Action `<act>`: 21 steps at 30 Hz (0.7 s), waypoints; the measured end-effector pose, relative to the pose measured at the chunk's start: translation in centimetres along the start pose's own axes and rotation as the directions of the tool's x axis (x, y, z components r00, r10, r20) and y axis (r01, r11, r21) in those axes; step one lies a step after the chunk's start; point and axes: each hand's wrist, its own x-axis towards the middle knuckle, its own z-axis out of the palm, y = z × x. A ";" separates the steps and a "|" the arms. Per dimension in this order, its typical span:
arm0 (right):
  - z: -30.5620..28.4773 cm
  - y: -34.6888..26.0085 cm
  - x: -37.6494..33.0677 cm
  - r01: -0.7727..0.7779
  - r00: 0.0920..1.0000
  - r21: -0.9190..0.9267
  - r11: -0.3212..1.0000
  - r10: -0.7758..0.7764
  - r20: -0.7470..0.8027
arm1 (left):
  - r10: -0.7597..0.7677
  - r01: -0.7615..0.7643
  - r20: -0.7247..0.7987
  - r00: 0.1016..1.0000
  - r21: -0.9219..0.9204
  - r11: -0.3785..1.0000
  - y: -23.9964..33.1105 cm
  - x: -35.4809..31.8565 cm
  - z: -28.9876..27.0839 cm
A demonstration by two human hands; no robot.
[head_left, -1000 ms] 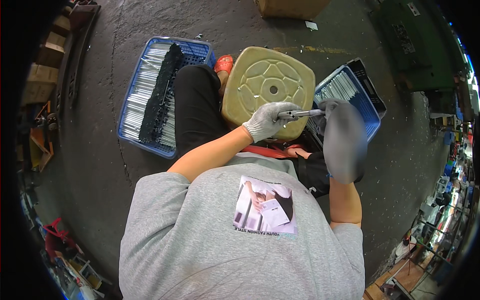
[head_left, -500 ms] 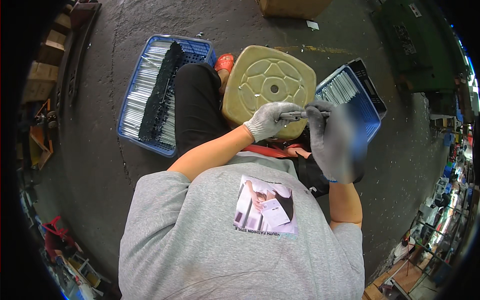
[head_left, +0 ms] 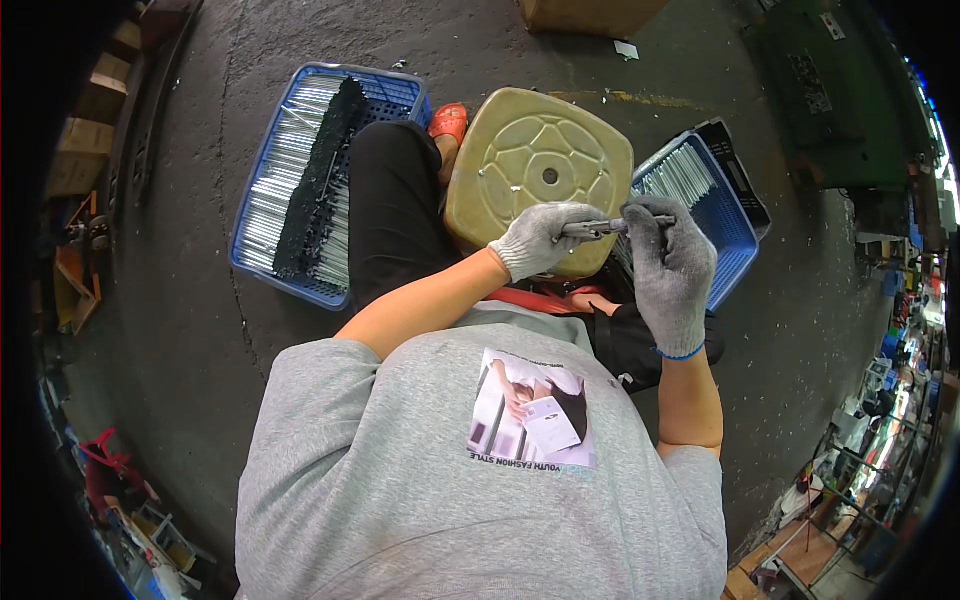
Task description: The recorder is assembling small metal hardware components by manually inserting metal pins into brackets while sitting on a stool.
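Observation:
Above the near right part of a yellowish plastic stool [head_left: 550, 130], my two gloved hands meet. My left hand [head_left: 550, 238], in a whitish knit glove, is closed around slim grey metal pieces [head_left: 590, 229] whose exact kind I cannot make out. Their ends point toward my right hand [head_left: 672, 270], which wears a darker grey glove with a blue cuff edge. The thumb and fingers of that hand pinch the right end of a grey metal piece. A blue basket [head_left: 735, 240] of shiny metal rods [head_left: 677, 175] stands just beyond the right hand.
On the left, a larger blue crate [head_left: 243, 235] holds many metal rods with a dark, rough band of small parts [head_left: 315, 185] across them. A black keypad device [head_left: 737, 160] sits beside the right basket. A cardboard box [head_left: 590, 14] and green machine [head_left: 830, 95] stand farther off.
My right hand, blurred by motion before, is now sharp and its fingers have closed in a pinch at the metal piece's end. The left hand keeps its hold almost unmoved.

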 end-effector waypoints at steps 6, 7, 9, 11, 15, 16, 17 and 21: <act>0.3 0.0 0.0 0.015 1.000 0.014 1.000 -0.014 -0.013 | -0.040 0.040 0.010 0.999 -0.049 0.998 -0.3 -0.1 0.1; 0.3 0.0 0.0 0.019 1.000 0.009 1.000 -0.019 -0.005 | -0.039 0.040 0.016 0.999 -0.047 0.998 -0.3 -0.1 0.1; 0.2 0.0 0.0 0.027 1.000 0.000 1.000 -0.027 0.008 | -0.037 0.038 0.030 0.999 -0.042 0.998 -0.3 0.0 0.1; 0.1 -0.1 -0.1 0.033 0.999 -0.007 0.999 -0.033 0.010 | -0.031 0.033 0.039 0.999 -0.040 0.999 -0.3 0.0 0.0; -0.1 -0.4 -0.6 0.132 0.959 0.058 0.990 -0.113 -0.259 | -0.079 0.083 0.051 0.996 -0.088 0.993 -0.2 0.0 0.0; -0.2 -0.3 -0.6 0.127 0.960 0.055 0.990 -0.109 -0.256 | -0.077 0.083 0.063 0.995 -0.099 0.992 -0.1 -0.1 0.0; -0.3 -0.2 -0.7 0.064 0.970 0.180 0.982 -0.019 -0.243 | -0.066 0.072 0.048 0.997 -0.128 0.989 0.0 -0.2 0.1; -0.5 0.9 -1.1 -0.226 0.952 0.532 0.816 0.302 -0.059 | -0.011 0.013 0.010 1.000 -0.213 0.977 0.0 0.4 0.3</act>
